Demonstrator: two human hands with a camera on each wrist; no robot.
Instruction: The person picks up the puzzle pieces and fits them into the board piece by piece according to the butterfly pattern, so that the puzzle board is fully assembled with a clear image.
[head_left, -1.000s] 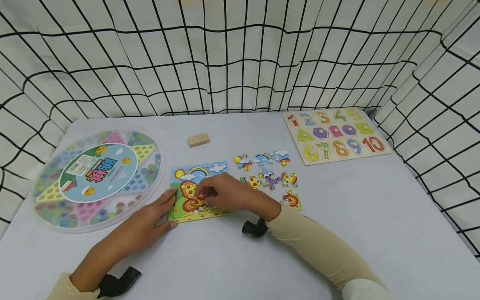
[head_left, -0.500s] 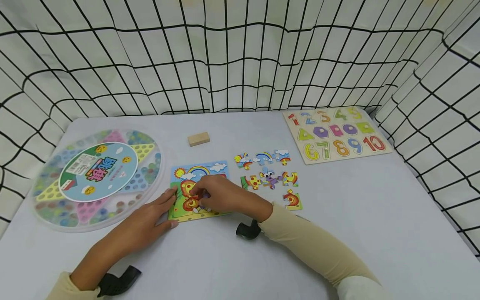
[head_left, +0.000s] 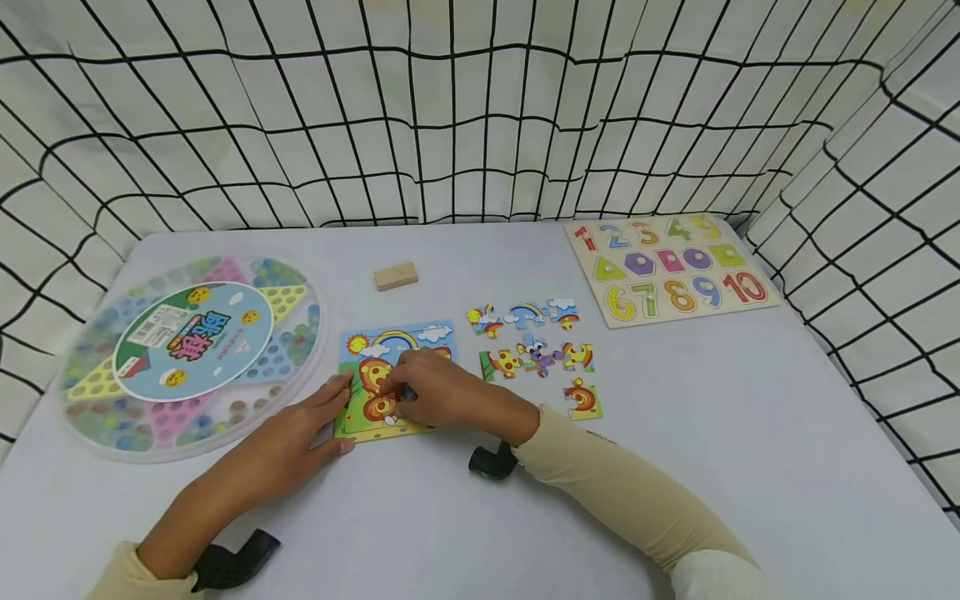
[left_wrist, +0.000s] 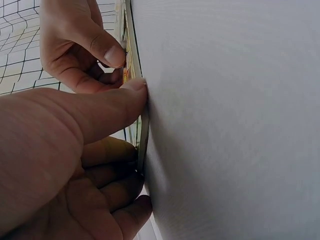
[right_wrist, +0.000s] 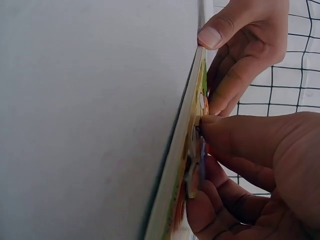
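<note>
A picture jigsaw board (head_left: 358, 417) with a sun, rainbow and red-yellow butterfly lies on the white table. My right hand (head_left: 442, 390) is over its middle and pinches a puzzle piece (right_wrist: 202, 159) between thumb and fingers. In the right wrist view that piece is tilted against the board's face; its picture is mostly hidden. My left hand (head_left: 303, 429) rests at the board's left side, fingers along the left edge and thumb (left_wrist: 132, 92) at the near corner. Several loose puzzle pieces (head_left: 538, 357) lie in rows right of the board.
A round Chinese checkers set (head_left: 247, 408) stands at the left. A small wooden block (head_left: 396, 277) lies behind the jigsaw board. At the back right is a number-and-shape peg board (head_left: 660, 287). Black netting (head_left: 450, 129) borders the table's back and sides.
My right hand has shifted slightly left across the jigsaw board, with its fingers still on the piece. The left hand has stayed at the board's edge.
</note>
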